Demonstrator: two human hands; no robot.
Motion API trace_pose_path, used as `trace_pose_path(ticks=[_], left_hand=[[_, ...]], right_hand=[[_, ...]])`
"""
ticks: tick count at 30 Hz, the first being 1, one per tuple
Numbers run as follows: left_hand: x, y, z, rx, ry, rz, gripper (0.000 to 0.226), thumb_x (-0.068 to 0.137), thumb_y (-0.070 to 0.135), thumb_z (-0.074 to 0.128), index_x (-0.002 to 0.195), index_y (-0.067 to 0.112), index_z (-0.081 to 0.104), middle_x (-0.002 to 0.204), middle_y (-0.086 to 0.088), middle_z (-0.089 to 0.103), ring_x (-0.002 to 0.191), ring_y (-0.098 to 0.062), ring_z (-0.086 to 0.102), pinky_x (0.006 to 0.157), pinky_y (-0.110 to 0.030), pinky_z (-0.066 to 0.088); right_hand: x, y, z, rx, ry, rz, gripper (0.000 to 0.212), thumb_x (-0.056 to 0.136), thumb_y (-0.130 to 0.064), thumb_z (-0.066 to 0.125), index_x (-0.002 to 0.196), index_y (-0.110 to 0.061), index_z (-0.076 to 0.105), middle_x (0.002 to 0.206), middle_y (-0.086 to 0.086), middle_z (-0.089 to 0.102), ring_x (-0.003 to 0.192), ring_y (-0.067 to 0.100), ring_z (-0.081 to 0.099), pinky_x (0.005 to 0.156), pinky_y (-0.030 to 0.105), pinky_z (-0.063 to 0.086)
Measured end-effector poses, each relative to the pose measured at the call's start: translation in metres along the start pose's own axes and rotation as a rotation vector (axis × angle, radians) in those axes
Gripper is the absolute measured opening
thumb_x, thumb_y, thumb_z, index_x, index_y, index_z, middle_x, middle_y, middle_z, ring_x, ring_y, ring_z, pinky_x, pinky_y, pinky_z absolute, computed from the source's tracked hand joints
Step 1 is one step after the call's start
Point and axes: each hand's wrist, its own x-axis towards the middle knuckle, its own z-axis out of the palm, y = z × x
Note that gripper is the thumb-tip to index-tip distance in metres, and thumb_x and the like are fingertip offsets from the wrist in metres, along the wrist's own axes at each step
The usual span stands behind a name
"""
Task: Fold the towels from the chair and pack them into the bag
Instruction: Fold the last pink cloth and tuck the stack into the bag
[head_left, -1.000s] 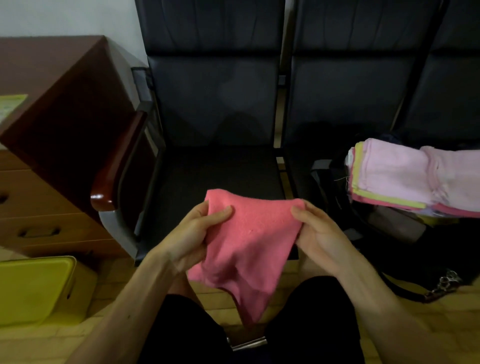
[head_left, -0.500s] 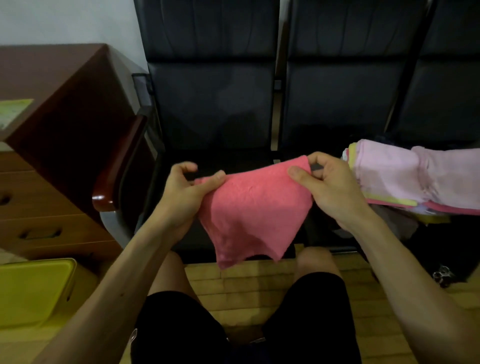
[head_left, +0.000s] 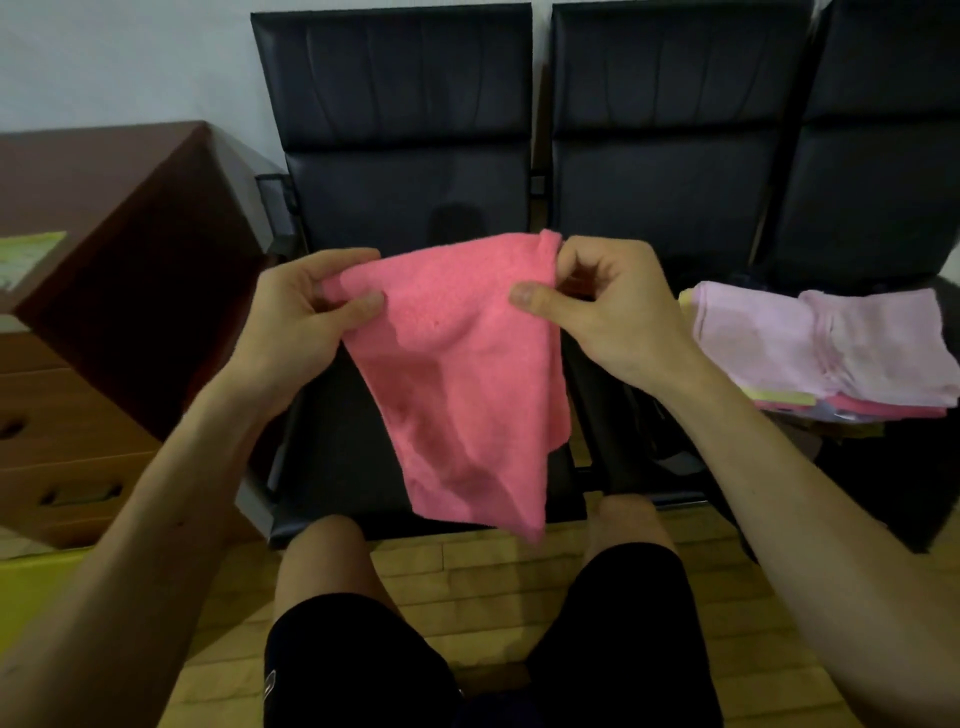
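Observation:
A pink towel (head_left: 467, 374) hangs in the air in front of the black chair seat (head_left: 332, 457). My left hand (head_left: 306, 317) pinches its upper left corner between thumb and fingers. My right hand (head_left: 608, 306) pinches the upper right corner, so the cloth droops from its top edge to a point near my knees. To the right, a stack of folded towels (head_left: 810, 353), pale pink on top with yellow and pink layers below, rests on a dark bag (head_left: 883, 467) that is hard to make out.
A row of black chairs (head_left: 665, 156) stands against the wall. A brown wooden drawer cabinet (head_left: 104, 291) is on the left, with a yellow box (head_left: 21, 587) on the floor beside it. My knees (head_left: 623, 525) are near the seat's front edge.
Both hands have lifted the pink towel higher and drawn its top edge out between them. The view has tilted up, showing more of the chair backs.

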Motion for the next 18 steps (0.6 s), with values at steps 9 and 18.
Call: trace_pose_path(ticks=[9, 18], left_hand=[[-0.002, -0.01, -0.001, 0.245, -0.047, 0.101, 0.031, 0.089, 0.017, 0.071, 0.119, 0.022, 0.067, 0.101, 0.015, 0.067, 0.089, 0.007, 0.067, 0.07, -0.009, 0.054], [0.003, -0.017, 0.007, 0.553, -0.08, 0.164, 0.018, 0.093, 0.026, 0.066, 0.109, 0.022, 0.074, 0.086, 0.02, 0.065, 0.074, 0.015, 0.056, 0.065, -0.002, 0.041]], right_hand=[[-0.006, 0.021, -0.005, 0.003, 0.096, 0.218, 0.029, 0.078, -0.016, 0.082, 0.073, -0.018, 0.053, 0.066, 0.006, 0.068, 0.068, 0.025, 0.071, 0.072, 0.044, 0.061], [-0.007, 0.025, -0.018, -0.271, -0.105, 0.22, 0.057, 0.087, -0.022, 0.074, 0.139, -0.021, 0.052, 0.087, -0.012, 0.072, 0.083, 0.001, 0.07, 0.092, 0.026, 0.054]])
